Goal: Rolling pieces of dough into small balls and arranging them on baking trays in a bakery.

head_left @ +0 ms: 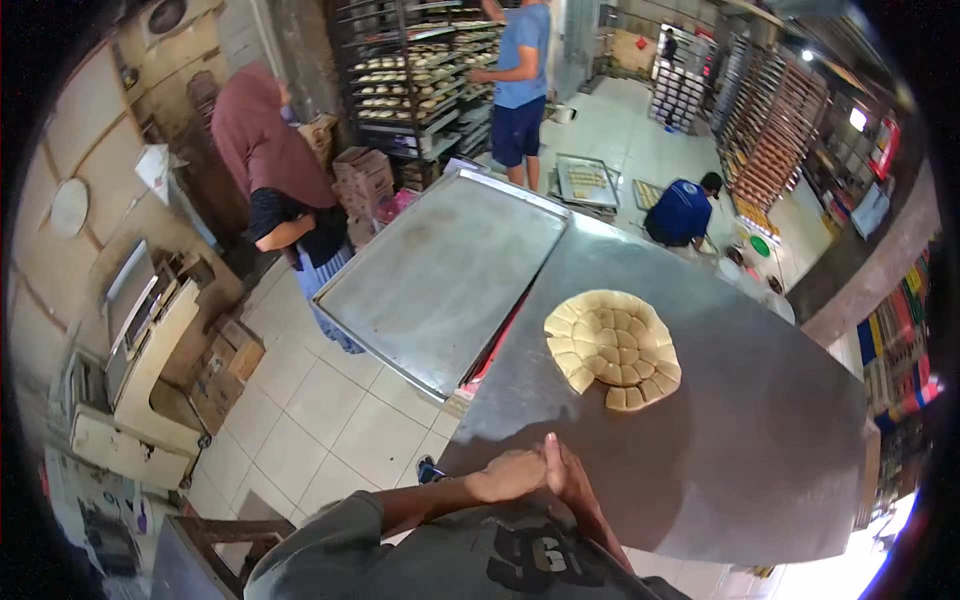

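On the metal table lies a round of pale dough, scored or cut into many small pieces. A gap opens in its near edge. In front of my chest, just short of the dough, my left hand and my right hand are pressed together. The left looks curled closed. The right thumb points up, while the rest of the right fingers are mostly hidden by the hands' contact. Whether anything lies between the palms does not show.
A large metal baking tray adjoins the table's left edge. Beyond it a person in a headscarf stands, another person is at a tray rack, and a third crouches on the floor. More racks stand far right.
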{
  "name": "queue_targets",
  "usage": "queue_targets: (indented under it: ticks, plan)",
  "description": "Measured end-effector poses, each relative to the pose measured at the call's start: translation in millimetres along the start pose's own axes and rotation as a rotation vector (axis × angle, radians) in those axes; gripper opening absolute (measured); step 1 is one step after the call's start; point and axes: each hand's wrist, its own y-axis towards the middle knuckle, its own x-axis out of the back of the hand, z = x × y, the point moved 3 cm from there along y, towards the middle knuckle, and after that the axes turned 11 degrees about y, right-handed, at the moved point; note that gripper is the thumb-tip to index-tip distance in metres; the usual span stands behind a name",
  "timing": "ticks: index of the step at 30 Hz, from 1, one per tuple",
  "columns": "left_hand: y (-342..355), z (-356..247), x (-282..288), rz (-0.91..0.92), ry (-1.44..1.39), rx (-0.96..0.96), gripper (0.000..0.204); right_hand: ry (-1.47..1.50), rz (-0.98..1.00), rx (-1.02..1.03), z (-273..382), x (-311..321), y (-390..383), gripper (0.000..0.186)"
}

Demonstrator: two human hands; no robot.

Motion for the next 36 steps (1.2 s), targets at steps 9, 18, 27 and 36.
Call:
queue_targets:
  ticks: [9, 18, 27, 36]
  plan:
    - [-36, -42, 11, -0.282, 0.085, -0.987, 0.026, -0.629, 0.863, 0.543, 3, 80, -41, 0.028]
    - [42, 137, -79, -0.773, 0.462, -0.298, 0.038, -0.847, -0.358, 0.385, -187, 96, -59, 0.039]
    - [72, 127, -130, -0.769, 0.346, -0.184, 0.033, -0.787, -0.613, 0.226, -194, 63, -46, 0.033]
    - [22, 148, -103, -1.042, 0.444, -0.386, 0.018, -0.957, -0.570, 0.631, -156, 82, -93, 0.014]
